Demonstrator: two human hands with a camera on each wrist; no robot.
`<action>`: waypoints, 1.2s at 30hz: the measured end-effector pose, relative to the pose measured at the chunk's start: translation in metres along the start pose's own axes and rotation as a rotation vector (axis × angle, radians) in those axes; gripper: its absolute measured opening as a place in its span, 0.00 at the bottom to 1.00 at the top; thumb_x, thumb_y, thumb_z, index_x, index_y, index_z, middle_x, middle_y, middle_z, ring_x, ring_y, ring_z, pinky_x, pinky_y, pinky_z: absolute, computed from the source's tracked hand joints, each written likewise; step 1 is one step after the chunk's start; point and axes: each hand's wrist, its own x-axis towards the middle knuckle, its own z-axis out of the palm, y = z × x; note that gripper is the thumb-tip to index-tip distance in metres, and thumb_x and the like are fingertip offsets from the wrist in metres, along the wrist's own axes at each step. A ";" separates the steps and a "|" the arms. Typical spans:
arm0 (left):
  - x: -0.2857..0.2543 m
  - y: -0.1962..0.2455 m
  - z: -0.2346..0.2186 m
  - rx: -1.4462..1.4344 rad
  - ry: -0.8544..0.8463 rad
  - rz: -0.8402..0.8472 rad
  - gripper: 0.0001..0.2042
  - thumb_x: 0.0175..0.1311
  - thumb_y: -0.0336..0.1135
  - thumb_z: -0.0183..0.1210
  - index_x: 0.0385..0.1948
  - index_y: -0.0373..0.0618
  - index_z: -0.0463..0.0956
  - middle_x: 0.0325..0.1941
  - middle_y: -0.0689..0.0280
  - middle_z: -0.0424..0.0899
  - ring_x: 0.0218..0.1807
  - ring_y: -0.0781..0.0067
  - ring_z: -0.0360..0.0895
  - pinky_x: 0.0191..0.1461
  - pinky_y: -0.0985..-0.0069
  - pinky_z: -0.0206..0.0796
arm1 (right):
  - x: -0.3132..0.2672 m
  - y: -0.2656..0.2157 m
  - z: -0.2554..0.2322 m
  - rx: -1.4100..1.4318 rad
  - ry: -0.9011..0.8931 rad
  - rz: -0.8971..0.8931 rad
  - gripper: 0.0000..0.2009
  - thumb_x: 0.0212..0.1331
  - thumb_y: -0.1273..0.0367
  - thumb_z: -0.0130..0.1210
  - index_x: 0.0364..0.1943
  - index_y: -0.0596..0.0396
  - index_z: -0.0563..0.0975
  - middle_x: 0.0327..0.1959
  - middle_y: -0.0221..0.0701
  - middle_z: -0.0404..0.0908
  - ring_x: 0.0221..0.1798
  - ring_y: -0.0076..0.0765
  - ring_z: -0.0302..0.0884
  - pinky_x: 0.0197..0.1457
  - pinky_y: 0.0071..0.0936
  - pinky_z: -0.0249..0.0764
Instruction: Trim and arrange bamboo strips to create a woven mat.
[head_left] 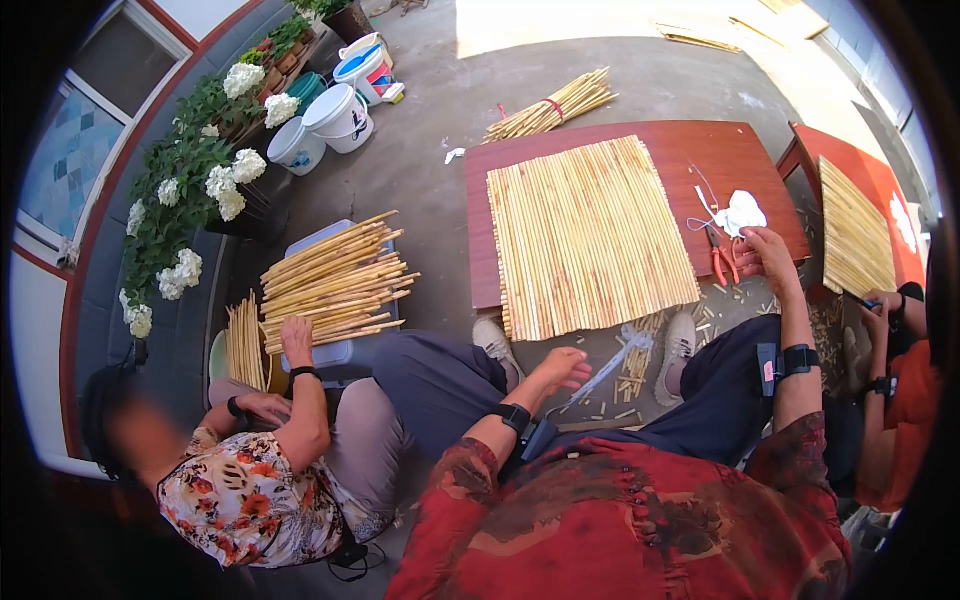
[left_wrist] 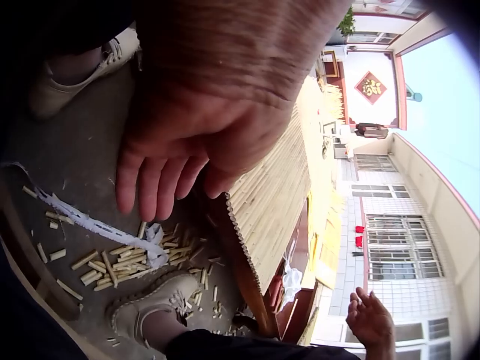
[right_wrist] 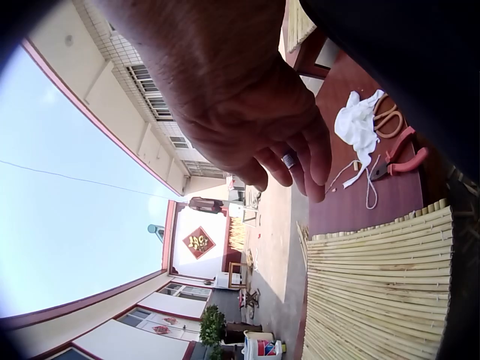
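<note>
A mat of pale reed sticks [head_left: 590,235] lies on the dark red table [head_left: 720,150], its near edge overhanging. My left hand [head_left: 563,370] is held in the air below that edge, fingers relaxed; in the left wrist view the same hand [left_wrist: 195,127] holds nothing. My right hand [head_left: 770,258] hovers by the table's right side, near a white cloth [head_left: 741,213] and red-handled pliers [head_left: 722,262]. The right wrist view shows this hand [right_wrist: 255,120] empty, a ring on one finger, with orange-handled scissors [right_wrist: 388,116] partly under the cloth [right_wrist: 358,127].
Cut reed pieces [head_left: 640,370] and a plastic strip [head_left: 600,375] lie on the ground between my shoes. At left a seated person [head_left: 260,480] touches sticks [head_left: 335,285] over a blue tub. Another person [head_left: 890,400] sits at right beside a second mat [head_left: 855,225]. Buckets [head_left: 340,118] stand beyond.
</note>
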 end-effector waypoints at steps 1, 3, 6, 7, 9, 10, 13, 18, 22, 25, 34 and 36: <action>0.002 0.001 0.000 0.071 0.014 0.038 0.16 0.60 0.41 0.47 0.44 0.40 0.67 0.39 0.58 0.76 0.40 0.66 0.75 0.37 0.70 0.69 | 0.002 0.001 0.000 -0.002 -0.008 -0.002 0.15 0.57 0.60 0.45 0.40 0.57 0.70 0.26 0.29 0.74 0.23 0.20 0.73 0.22 0.15 0.70; 0.002 0.005 -0.002 0.142 0.028 0.072 0.15 0.60 0.42 0.47 0.42 0.40 0.68 0.38 0.59 0.77 0.38 0.68 0.75 0.36 0.71 0.69 | 0.003 0.003 -0.001 -0.013 0.006 0.001 0.15 0.58 0.60 0.46 0.40 0.57 0.70 0.26 0.29 0.74 0.23 0.20 0.73 0.22 0.15 0.69; -0.003 0.019 -0.003 0.138 0.019 0.120 0.14 0.60 0.40 0.46 0.41 0.39 0.68 0.32 0.60 0.78 0.34 0.69 0.76 0.32 0.72 0.68 | 0.003 0.004 -0.001 -0.006 0.016 0.007 0.15 0.58 0.60 0.46 0.40 0.56 0.70 0.26 0.29 0.74 0.23 0.20 0.73 0.22 0.15 0.69; -0.007 0.024 -0.003 0.162 -0.002 0.155 0.14 0.60 0.40 0.46 0.40 0.39 0.68 0.31 0.60 0.78 0.32 0.69 0.76 0.31 0.74 0.68 | 0.004 0.006 -0.002 -0.005 0.013 0.007 0.15 0.58 0.60 0.46 0.40 0.56 0.70 0.26 0.29 0.74 0.23 0.20 0.73 0.22 0.15 0.69; -0.011 0.034 -0.006 0.187 -0.019 0.189 0.14 0.60 0.40 0.46 0.40 0.39 0.68 0.30 0.60 0.78 0.31 0.70 0.76 0.30 0.75 0.69 | 0.007 0.010 -0.006 -0.004 0.003 0.007 0.15 0.57 0.59 0.47 0.41 0.54 0.71 0.27 0.27 0.73 0.22 0.19 0.72 0.21 0.13 0.67; -0.011 0.038 -0.008 0.185 -0.029 0.209 0.14 0.60 0.39 0.46 0.40 0.38 0.69 0.29 0.61 0.78 0.30 0.70 0.77 0.29 0.76 0.69 | 0.009 0.011 -0.007 -0.004 0.001 0.006 0.15 0.57 0.59 0.47 0.41 0.54 0.71 0.27 0.27 0.73 0.22 0.19 0.72 0.21 0.13 0.67; -0.013 0.046 -0.015 0.156 -0.012 0.231 0.13 0.60 0.39 0.46 0.39 0.38 0.69 0.28 0.61 0.77 0.28 0.70 0.77 0.27 0.77 0.69 | 0.011 0.014 -0.008 -0.019 -0.002 0.021 0.15 0.57 0.59 0.47 0.41 0.53 0.71 0.27 0.27 0.73 0.22 0.19 0.72 0.21 0.13 0.68; -0.016 0.050 -0.019 0.061 0.095 0.295 0.13 0.61 0.36 0.45 0.40 0.37 0.68 0.26 0.62 0.77 0.26 0.73 0.76 0.25 0.80 0.67 | 0.003 0.005 -0.002 -0.020 0.019 0.006 0.15 0.58 0.61 0.45 0.41 0.57 0.70 0.27 0.31 0.74 0.22 0.21 0.73 0.22 0.15 0.70; -0.013 0.070 -0.025 0.177 0.370 0.573 0.13 0.61 0.35 0.46 0.41 0.35 0.68 0.29 0.61 0.78 0.30 0.73 0.76 0.30 0.80 0.67 | 0.005 0.012 -0.004 0.016 -0.035 -0.045 0.15 0.59 0.62 0.43 0.42 0.60 0.70 0.27 0.32 0.73 0.22 0.22 0.73 0.21 0.15 0.70; 0.000 0.088 -0.041 0.624 0.683 0.823 0.18 0.60 0.39 0.46 0.49 0.39 0.64 0.44 0.55 0.72 0.48 0.62 0.69 0.50 0.69 0.59 | 0.002 0.008 0.000 -0.006 0.024 -0.017 0.15 0.59 0.63 0.43 0.42 0.60 0.70 0.28 0.33 0.74 0.22 0.22 0.73 0.20 0.16 0.69; 0.030 0.137 -0.019 1.164 0.672 0.573 0.28 0.59 0.46 0.44 0.59 0.44 0.51 0.67 0.59 0.41 0.69 0.62 0.34 0.66 0.55 0.23 | 0.001 0.011 0.008 -0.043 -0.014 0.026 0.14 0.58 0.63 0.44 0.40 0.61 0.71 0.28 0.30 0.75 0.22 0.21 0.72 0.21 0.16 0.70; 0.044 0.146 -0.014 1.256 0.663 0.588 0.28 0.60 0.47 0.43 0.60 0.45 0.50 0.67 0.60 0.41 0.69 0.63 0.34 0.66 0.54 0.23 | -0.008 0.007 0.014 -0.041 -0.013 0.053 0.14 0.57 0.63 0.45 0.40 0.61 0.71 0.28 0.30 0.75 0.22 0.21 0.72 0.22 0.17 0.70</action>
